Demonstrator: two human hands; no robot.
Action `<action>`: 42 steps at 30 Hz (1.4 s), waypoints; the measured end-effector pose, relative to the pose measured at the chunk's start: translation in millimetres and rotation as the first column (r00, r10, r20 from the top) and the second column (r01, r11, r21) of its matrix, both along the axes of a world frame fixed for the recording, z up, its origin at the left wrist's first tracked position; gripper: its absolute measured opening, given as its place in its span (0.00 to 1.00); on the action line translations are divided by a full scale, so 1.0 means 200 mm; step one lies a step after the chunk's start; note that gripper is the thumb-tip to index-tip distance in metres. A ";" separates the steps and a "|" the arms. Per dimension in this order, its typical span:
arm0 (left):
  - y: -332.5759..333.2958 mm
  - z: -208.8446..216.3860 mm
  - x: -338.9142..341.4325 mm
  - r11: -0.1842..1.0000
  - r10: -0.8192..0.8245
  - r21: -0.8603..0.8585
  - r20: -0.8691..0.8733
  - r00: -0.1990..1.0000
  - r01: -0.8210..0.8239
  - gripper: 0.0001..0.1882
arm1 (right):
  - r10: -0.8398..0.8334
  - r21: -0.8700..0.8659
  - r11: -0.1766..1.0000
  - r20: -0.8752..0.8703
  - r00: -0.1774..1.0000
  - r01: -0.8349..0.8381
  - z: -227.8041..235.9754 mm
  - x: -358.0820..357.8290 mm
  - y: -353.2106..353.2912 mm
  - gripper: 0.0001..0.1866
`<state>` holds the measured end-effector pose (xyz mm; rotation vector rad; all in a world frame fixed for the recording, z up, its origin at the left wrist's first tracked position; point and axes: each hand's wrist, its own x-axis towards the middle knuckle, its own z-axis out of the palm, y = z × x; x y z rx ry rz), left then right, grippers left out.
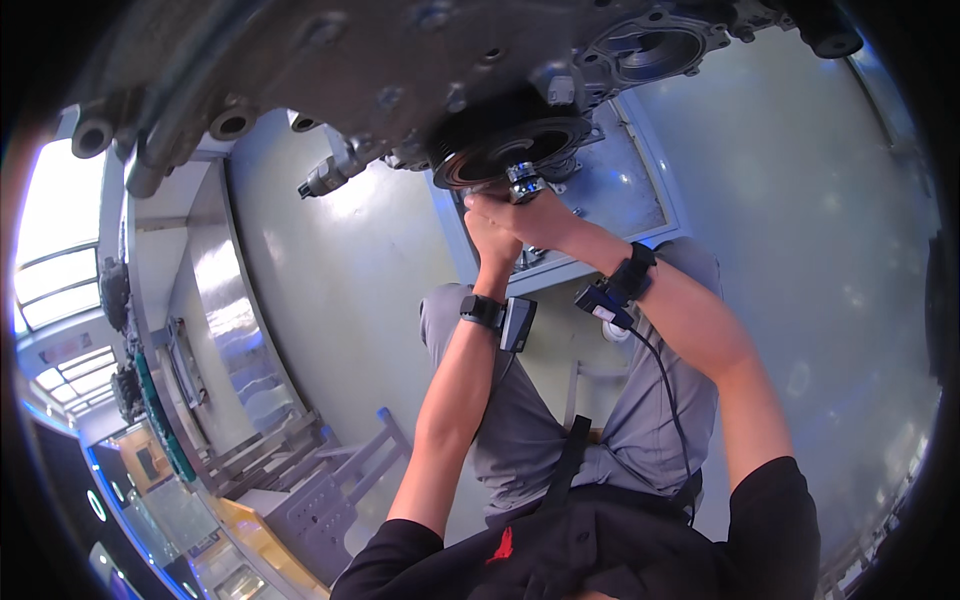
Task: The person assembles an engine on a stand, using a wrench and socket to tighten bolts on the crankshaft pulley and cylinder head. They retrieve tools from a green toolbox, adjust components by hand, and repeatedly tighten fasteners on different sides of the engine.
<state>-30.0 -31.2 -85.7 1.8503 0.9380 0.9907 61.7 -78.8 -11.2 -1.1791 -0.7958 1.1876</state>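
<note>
Overhead hangs a grey metal engine (400, 75), with a round black pulley (515, 140) on its underside. Just below the pulley's rim, my right hand (545, 218) is closed on a chrome socket wrench; its shiny round head (524, 183) sticks out above the knuckles. My left hand (490, 232) is closed close against the right one, and the right hand partly covers it. What the left fingers hold cannot be made out. The wrench's handle is hidden by both hands.
Beneath the hands stands a grey-framed tray table (655, 165) with small metal parts on it. A cylindrical metal fitting (325, 180) juts from the engine at left. My knees straddle the space below. A cable (668, 375) runs from the right wrist device.
</note>
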 end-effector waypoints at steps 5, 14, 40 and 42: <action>0.02 0.03 -0.02 0.989 0.053 0.132 0.082 0.995 -0.063 0.10 | 0.051 -0.020 0.999 0.058 0.997 -0.050 -0.01 -0.02 0.01 0.12; 0.06 -0.04 -0.01 0.998 -0.042 0.041 -0.017 0.999 0.042 0.15 | -0.045 0.026 0.999 -0.088 0.995 0.047 -0.06 -0.03 0.03 0.10; 0.15 0.13 -0.05 0.991 -0.116 -0.090 -0.258 0.959 0.096 0.13 | -0.129 0.223 0.933 -0.525 0.841 0.282 -0.03 -0.05 0.02 0.10; 0.19 0.14 -0.06 0.989 -0.137 -0.092 -0.297 0.945 0.115 0.13 | -0.140 0.206 0.941 -0.482 0.865 0.268 -0.04 -0.07 0.04 0.12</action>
